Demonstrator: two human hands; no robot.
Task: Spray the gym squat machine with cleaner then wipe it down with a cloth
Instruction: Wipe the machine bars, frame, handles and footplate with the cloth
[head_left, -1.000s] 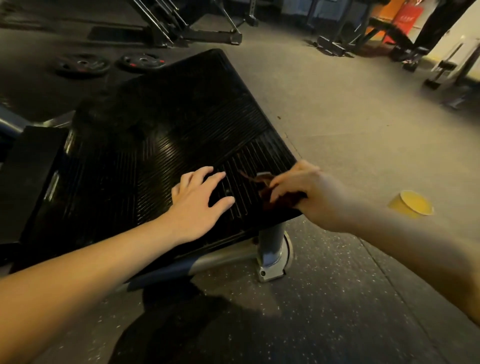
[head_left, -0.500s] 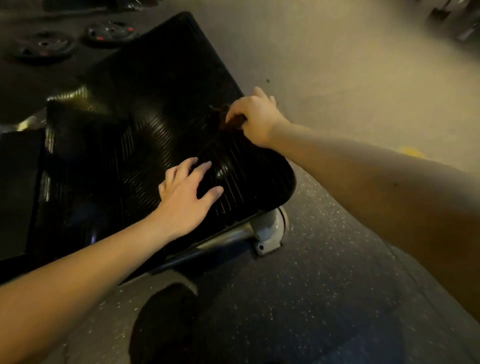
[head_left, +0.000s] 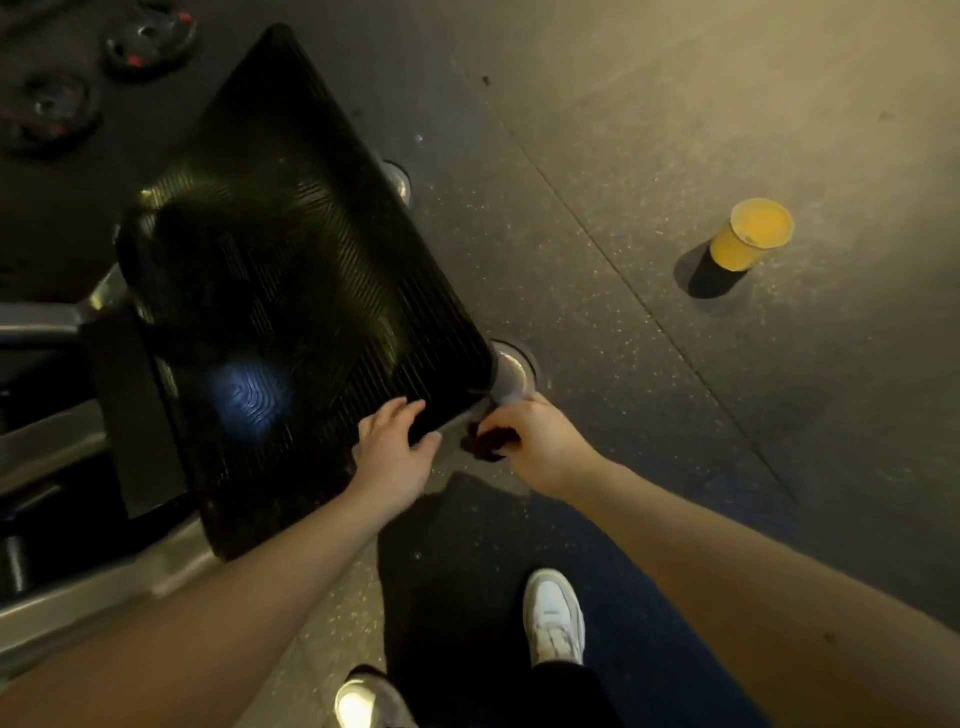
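1. One container: a yellow cup (head_left: 753, 236), upright on the floor (head_left: 675, 104), well apart from the machine, off to its right. Its inside looks as yellow as its wall; whether it holds anything cannot be told.
2. One black ribbed footplate (head_left: 291, 260) of the squat machine, tilted, on a grey metal frame (head_left: 78, 608).
3. Two round metal feet (head_left: 511, 371) show along the footplate's right edge, one near and one far.
4. One dark cloth (head_left: 488, 441), bunched, just off the footplate's near right corner, beside the near foot.
5. Right hand (head_left: 540, 441): grip curled round the cloth.
6. Left hand (head_left: 397, 447): grip spread, fingers straight, resting on the footplate's near edge, close to the right hand but apart.
7. Two weight plates (head_left: 150, 41) lie flat on the floor, far left.
8. Two white shoes (head_left: 553, 618) on the floor at the bottom edge.
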